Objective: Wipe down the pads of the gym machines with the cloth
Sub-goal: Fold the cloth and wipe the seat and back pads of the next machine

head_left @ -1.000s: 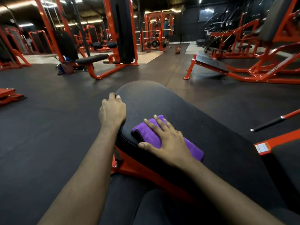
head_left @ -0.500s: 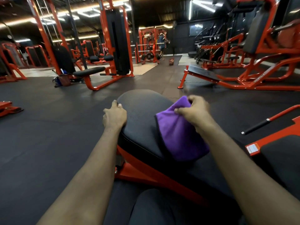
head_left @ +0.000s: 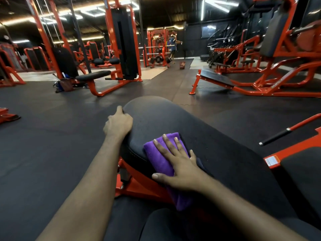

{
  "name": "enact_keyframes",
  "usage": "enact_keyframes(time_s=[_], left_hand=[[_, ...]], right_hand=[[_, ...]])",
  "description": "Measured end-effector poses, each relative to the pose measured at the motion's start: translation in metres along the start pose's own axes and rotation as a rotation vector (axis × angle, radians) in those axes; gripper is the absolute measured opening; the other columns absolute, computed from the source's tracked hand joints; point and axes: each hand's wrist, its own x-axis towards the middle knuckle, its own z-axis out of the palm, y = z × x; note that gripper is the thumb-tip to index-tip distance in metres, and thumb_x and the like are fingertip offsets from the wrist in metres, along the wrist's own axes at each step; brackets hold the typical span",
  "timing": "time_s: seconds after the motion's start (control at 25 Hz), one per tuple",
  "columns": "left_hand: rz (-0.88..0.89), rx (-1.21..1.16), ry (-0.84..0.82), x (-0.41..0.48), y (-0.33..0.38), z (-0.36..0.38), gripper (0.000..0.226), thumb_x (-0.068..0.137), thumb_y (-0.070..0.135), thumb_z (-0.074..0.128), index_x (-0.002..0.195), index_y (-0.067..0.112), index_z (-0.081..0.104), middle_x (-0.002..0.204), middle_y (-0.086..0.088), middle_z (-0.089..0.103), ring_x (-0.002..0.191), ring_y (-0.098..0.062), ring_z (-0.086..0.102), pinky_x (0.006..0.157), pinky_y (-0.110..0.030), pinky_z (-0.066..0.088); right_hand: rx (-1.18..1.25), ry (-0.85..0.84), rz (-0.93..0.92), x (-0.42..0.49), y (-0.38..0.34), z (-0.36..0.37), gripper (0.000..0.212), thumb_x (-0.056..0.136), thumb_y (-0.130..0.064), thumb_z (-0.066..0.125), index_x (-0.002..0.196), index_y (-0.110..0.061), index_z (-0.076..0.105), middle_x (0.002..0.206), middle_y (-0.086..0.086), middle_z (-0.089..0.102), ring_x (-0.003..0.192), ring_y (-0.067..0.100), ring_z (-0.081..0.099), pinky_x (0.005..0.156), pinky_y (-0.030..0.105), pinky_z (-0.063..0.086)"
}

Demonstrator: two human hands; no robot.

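A long black pad (head_left: 199,136) on an orange frame stretches away from me in the middle of the view. My right hand (head_left: 177,166) lies flat with spread, straight fingers on a folded purple cloth (head_left: 159,159), pressing it onto the pad's near left part. The cloth's lower end hangs over the pad's left edge. My left hand (head_left: 118,125) grips the pad's left rim further up, fingers curled over the edge.
Black rubber floor (head_left: 52,136) spreads to the left. An orange bar with a black grip (head_left: 284,133) and another black pad (head_left: 305,169) sit close on the right. Orange machines (head_left: 121,49) and a bench (head_left: 93,75) stand further back; a person (head_left: 172,47) is far off.
My right hand had lifted the cloth toward the pad's right side; it has now come back to the near left and presses the cloth flat. The left hand has kept its hold.
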Motion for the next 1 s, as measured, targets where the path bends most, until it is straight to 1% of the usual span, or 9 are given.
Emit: enact_keyframes(time_s=[0.12, 0.24, 0.36, 0.56, 0.68, 0.76, 0.88, 0.96, 1.0], left_hand=[[0.023, 0.068, -0.026, 0.017, 0.012, 0.008, 0.057, 0.103, 0.046, 0.03, 0.152, 0.019, 0.02, 0.146, -0.032, 0.038, 0.131, -0.05, 0.043, 0.104, -0.052, 0.036], [0.041, 0.145, -0.063, 0.043, 0.023, 0.013, 0.077, 0.1, 0.066, 0.021, 0.158, 0.017, 0.01, 0.153, -0.029, 0.034, 0.138, -0.048, 0.038, 0.11, -0.052, 0.033], [0.073, 0.204, -0.115, 0.074, 0.027, 0.014, 0.082, 0.096, 0.073, 0.018, 0.157, 0.017, 0.024, 0.153, -0.026, 0.038, 0.139, -0.046, 0.039, 0.112, -0.051, 0.034], [0.162, 0.336, -0.072, 0.091, 0.03, 0.025, 0.078, 0.098, 0.07, 0.019, 0.15, 0.013, 0.035, 0.147, -0.026, 0.046, 0.133, -0.045, 0.045, 0.107, -0.05, 0.038], [0.179, 0.362, -0.041, 0.092, 0.03, 0.026, 0.078, 0.097, 0.071, 0.018, 0.144, 0.013, 0.04, 0.139, -0.025, 0.053, 0.128, -0.044, 0.05, 0.1, -0.049, 0.042], [0.195, 0.377, 0.0, 0.086, 0.03, 0.028, 0.075, 0.098, 0.07, 0.019, 0.139, 0.012, 0.044, 0.135, -0.025, 0.056, 0.125, -0.044, 0.052, 0.096, -0.048, 0.042], [0.199, 0.387, 0.034, 0.083, 0.032, 0.029, 0.07, 0.099, 0.067, 0.021, 0.133, 0.011, 0.047, 0.131, -0.025, 0.057, 0.123, -0.044, 0.053, 0.093, -0.048, 0.042], [0.2, 0.385, 0.036, 0.081, 0.032, 0.029, 0.069, 0.099, 0.066, 0.021, 0.131, 0.011, 0.047, 0.129, -0.025, 0.058, 0.121, -0.044, 0.053, 0.09, -0.047, 0.042], [0.204, 0.383, 0.035, 0.08, 0.032, 0.028, 0.068, 0.099, 0.066, 0.021, 0.131, 0.011, 0.047, 0.128, -0.024, 0.059, 0.12, -0.044, 0.054, 0.088, -0.046, 0.041]], right_hand=[[0.028, 0.201, 0.074, 0.003, -0.008, 0.02, 0.074, 0.088, -0.08, 0.036, 0.148, -0.067, -0.005, 0.163, -0.031, -0.018, 0.153, 0.009, -0.019, 0.116, 0.068, 0.005], [0.083, 0.248, 0.161, 0.024, -0.01, 0.017, 0.061, 0.096, -0.071, 0.028, 0.15, -0.064, 0.001, 0.165, -0.029, -0.009, 0.154, 0.007, -0.015, 0.118, 0.065, 0.012], [0.152, 0.221, 0.244, 0.054, -0.004, 0.009, 0.056, 0.099, -0.066, 0.029, 0.152, -0.061, 0.009, 0.166, -0.025, -0.005, 0.155, 0.012, -0.014, 0.118, 0.065, 0.011], [0.206, 0.22, 0.376, 0.139, 0.029, -0.01, 0.053, 0.102, -0.063, 0.03, 0.153, -0.057, 0.018, 0.169, -0.016, -0.003, 0.156, 0.023, -0.008, 0.117, 0.067, 0.005], [0.189, 0.279, 0.419, 0.201, 0.061, -0.027, 0.053, 0.102, -0.061, 0.032, 0.154, -0.054, 0.023, 0.169, -0.012, 0.004, 0.156, 0.028, 0.001, 0.116, 0.066, 0.008], [0.187, 0.336, 0.452, 0.235, 0.082, -0.038, 0.05, 0.103, -0.058, 0.032, 0.153, -0.049, 0.032, 0.168, -0.008, 0.017, 0.154, 0.031, 0.014, 0.117, 0.063, 0.014], [0.163, 0.435, 0.514, 0.264, 0.104, -0.049, 0.039, 0.103, -0.049, 0.037, 0.135, -0.037, 0.056, 0.145, 0.006, 0.056, 0.134, 0.036, 0.048, 0.111, 0.053, 0.029], [0.297, 0.648, 0.461, 0.263, 0.109, -0.061, 0.031, 0.103, -0.043, 0.043, 0.122, -0.029, 0.064, 0.121, 0.009, 0.069, 0.116, 0.036, 0.06, 0.105, 0.048, 0.041], [0.405, 0.779, 0.367, 0.259, 0.108, -0.066, 0.027, 0.103, -0.042, 0.046, 0.115, -0.028, 0.065, 0.109, 0.005, 0.072, 0.109, 0.032, 0.062, 0.102, 0.047, 0.044]])
